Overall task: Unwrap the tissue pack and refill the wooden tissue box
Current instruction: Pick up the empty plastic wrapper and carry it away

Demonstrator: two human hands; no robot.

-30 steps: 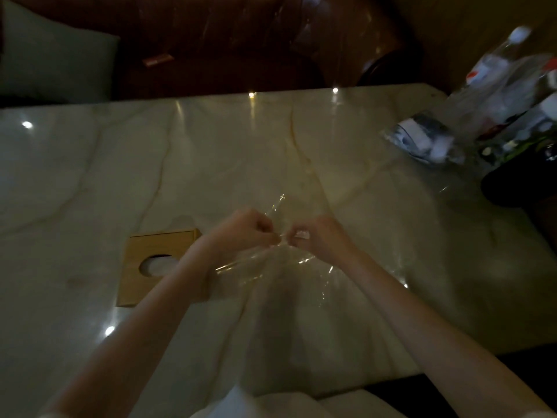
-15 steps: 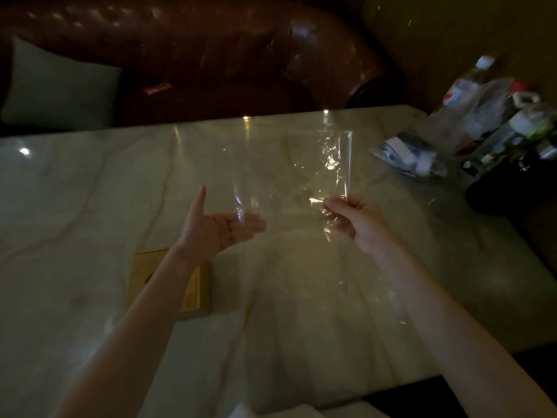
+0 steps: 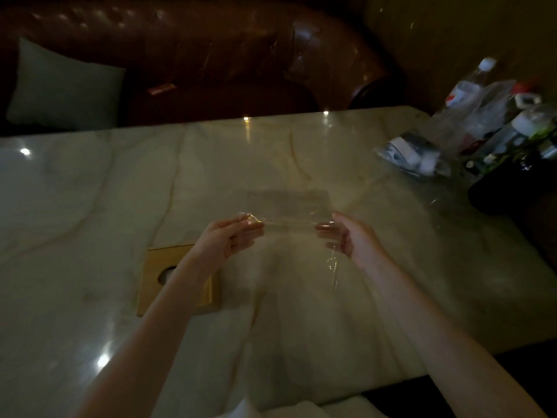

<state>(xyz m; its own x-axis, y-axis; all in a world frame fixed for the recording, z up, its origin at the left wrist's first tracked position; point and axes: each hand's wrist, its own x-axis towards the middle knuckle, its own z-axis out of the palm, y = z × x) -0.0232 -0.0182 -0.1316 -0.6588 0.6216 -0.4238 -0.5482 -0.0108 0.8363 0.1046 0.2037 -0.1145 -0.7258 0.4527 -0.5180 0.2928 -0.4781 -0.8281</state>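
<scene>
left hand (image 3: 224, 241) fingers pinch clear wrapper (image 3: 287, 206) | right hand (image 3: 351, 238) fingers pinch other edge | wooden tissue box (image 3: 156, 276) below

Marble-look desk (image 3: 90, 191) is spanning the view, ceiling lights reflecting on it. Brown leather sofa (image 3: 211, 49) is sitting behind it, pale cushion (image 3: 63, 86) leaning at its left end. Plastic bottles (image 3: 470, 95) and a clear bag (image 3: 413, 152) are crowding the desk's far right corner.

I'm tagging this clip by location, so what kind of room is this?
Probably a dim living room or lounge: a tufted brown leather sofa with a pale cushion stands behind a polished marble table.
</scene>
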